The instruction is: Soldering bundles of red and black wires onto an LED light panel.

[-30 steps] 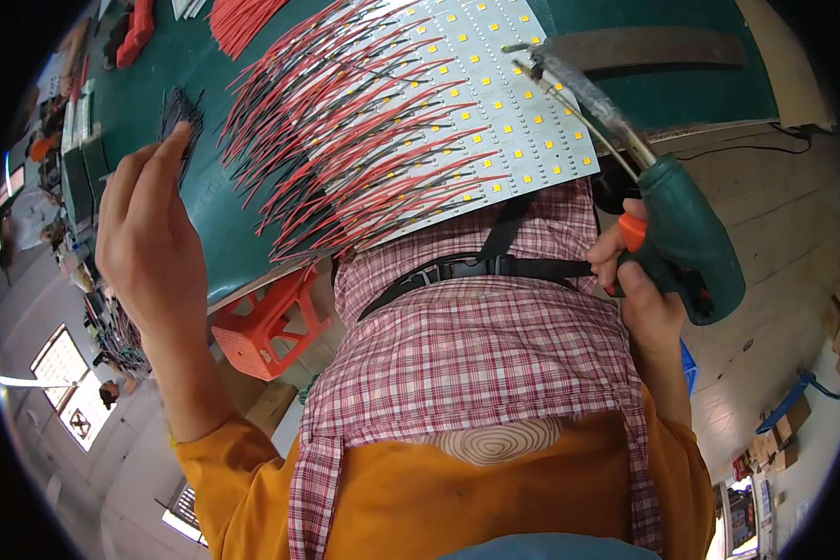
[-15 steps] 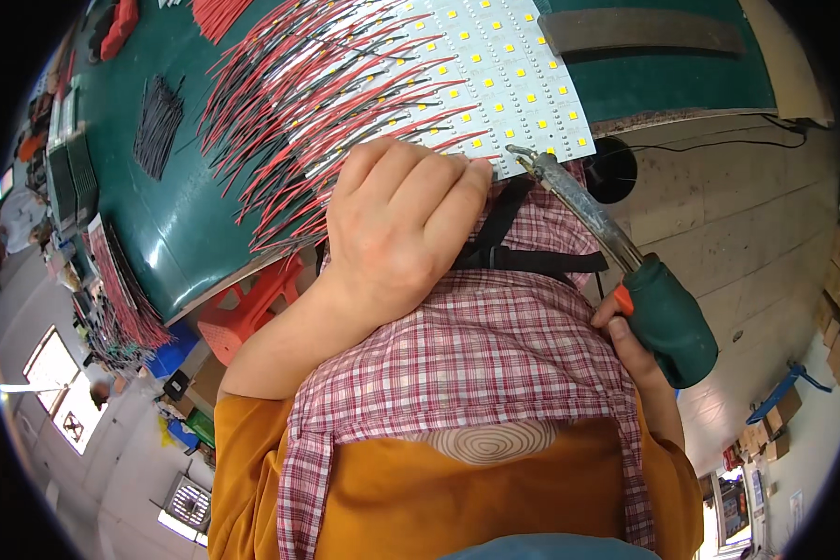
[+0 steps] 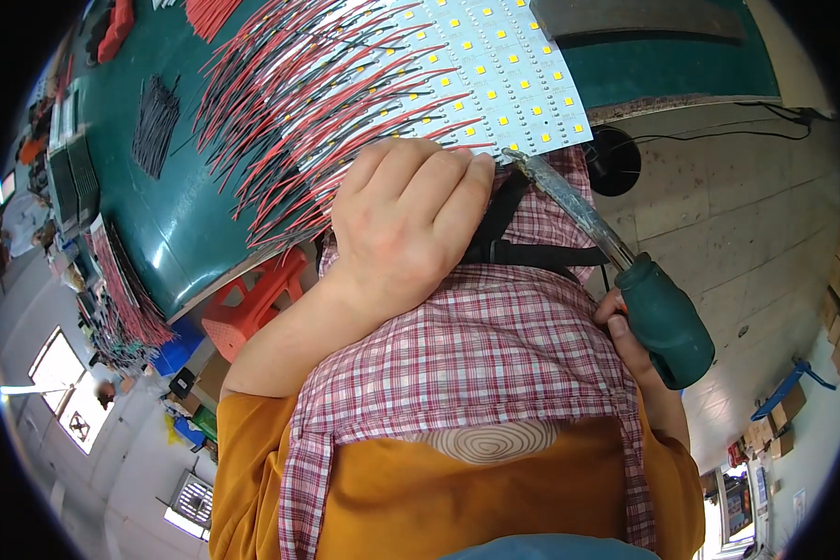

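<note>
A white LED circuit board [image 3: 525, 98] with rows of yellow chips lies at the table's near edge. Many red and black wires [image 3: 280, 121] fan out from it to the left. My left hand [image 3: 406, 219] is closed at the board's near edge, back of the hand upward; its fingertips and whatever they pinch are hidden. In my right hand [image 3: 630, 341] is a soldering iron [image 3: 667, 322] with a green handle and a long metal barrel. Its tip rests at or just above the board's near edge, close to my left fingertips; contact is too small to tell.
A bundle of black wires [image 3: 157, 126] lies on the green tabletop [image 3: 177, 224], with red wires [image 3: 213, 17] farther back. A dark flat bar [image 3: 639, 21] sits right of the board. A red plastic stool [image 3: 252, 303] stands below the table, and a black round container [image 3: 614, 161] at its right edge.
The iron's tip has moved slightly left and closer to my left fingertips. The board and its wires have shifted a little left and away. My left hand keeps its grip.
</note>
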A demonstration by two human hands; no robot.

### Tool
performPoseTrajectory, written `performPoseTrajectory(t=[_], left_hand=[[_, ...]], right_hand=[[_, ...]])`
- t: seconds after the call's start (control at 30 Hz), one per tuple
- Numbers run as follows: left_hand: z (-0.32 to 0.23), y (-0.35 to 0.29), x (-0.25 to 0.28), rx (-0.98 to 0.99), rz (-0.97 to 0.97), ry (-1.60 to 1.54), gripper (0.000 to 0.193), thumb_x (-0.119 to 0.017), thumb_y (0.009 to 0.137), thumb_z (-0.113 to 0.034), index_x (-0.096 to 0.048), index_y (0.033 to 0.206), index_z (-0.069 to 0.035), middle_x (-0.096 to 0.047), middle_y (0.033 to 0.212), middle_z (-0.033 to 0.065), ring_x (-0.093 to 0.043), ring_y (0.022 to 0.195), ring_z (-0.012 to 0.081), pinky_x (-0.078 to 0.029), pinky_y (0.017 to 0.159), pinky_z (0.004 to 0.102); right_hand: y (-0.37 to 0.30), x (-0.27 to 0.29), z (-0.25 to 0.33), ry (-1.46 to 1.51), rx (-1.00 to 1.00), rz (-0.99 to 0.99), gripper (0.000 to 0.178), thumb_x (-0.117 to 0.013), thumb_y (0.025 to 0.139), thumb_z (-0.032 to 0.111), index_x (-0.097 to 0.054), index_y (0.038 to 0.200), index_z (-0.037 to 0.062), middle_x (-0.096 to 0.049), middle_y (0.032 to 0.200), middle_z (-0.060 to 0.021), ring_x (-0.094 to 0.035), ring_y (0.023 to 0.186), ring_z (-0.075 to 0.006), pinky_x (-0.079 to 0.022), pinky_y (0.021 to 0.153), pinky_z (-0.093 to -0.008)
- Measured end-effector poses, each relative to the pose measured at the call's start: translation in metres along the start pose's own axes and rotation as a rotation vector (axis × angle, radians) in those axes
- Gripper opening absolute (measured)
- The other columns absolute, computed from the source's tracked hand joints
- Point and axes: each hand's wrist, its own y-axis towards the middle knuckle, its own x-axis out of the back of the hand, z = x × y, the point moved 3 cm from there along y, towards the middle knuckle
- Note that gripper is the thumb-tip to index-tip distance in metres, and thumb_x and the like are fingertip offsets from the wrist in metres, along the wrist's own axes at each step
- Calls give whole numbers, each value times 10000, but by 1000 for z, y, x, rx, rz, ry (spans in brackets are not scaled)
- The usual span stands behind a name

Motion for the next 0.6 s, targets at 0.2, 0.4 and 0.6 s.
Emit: performPoseTrajectory(t=[0.2, 0.4, 0.6], left_hand=[[0, -2, -5, -8, -15, 7, 229, -649, 687, -91, -657, 907, -29, -618, 846, 52, -619, 779, 198, -508, 661, 314], [0, -3, -7, 1, -7, 13, 239, -648, 670, -81, -655, 900, -16, -613, 839, 57, -621, 777, 200, -515, 632, 301], [1, -2, -7, -6, -9, 10, 243, -646, 655, -74, -653, 890, -12, -611, 839, 56, -620, 771, 198, -513, 622, 294]], right_hand=[[-1, -5, -3, 88, 9, -29, 198, -756, 737, 154, -707, 929, 140, -657, 878, -72, -665, 739, -243, -522, 642, -341], [0, -6, -6, -16, -36, 103, 96, -608, 878, 98, -615, 875, 3, -605, 780, -64, -557, 715, -153, -449, 675, -277], [4, -2, -1, 26, -2, 17, 175, -729, 743, 110, -697, 914, 130, -680, 852, -66, -666, 749, -243, -538, 684, -345]])
